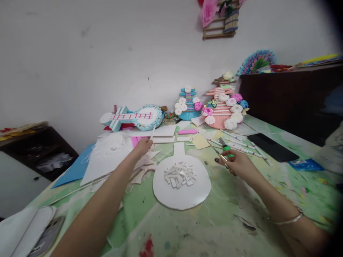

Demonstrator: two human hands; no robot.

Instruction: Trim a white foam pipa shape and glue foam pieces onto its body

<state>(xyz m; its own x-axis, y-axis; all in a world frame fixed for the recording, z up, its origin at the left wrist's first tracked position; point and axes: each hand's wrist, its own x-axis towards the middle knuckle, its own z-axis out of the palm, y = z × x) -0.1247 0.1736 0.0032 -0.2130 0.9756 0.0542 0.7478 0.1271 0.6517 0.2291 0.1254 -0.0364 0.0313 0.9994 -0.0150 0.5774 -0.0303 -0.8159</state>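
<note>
My left hand [143, 146] reaches forward and pinches a thin white strip [153, 132] above a heap of white sheets [112, 157]. Off to the right, my right hand [237, 163] is closed round a green-handled tool [224, 145] with a metal tip, held just above the table. Between the two hands lies a white round cutout with a neck [182, 182], and a small pile of white cut scraps [180, 175] sits on it.
At the back wall stand a blue paper guitar [134, 117] and two flower-decked craft stands [222, 105]. Several white pens [241, 144], a black phone [272, 147], a blue packet [305, 165] and blue paper [73, 169] lie on the paint-stained green table [214, 221].
</note>
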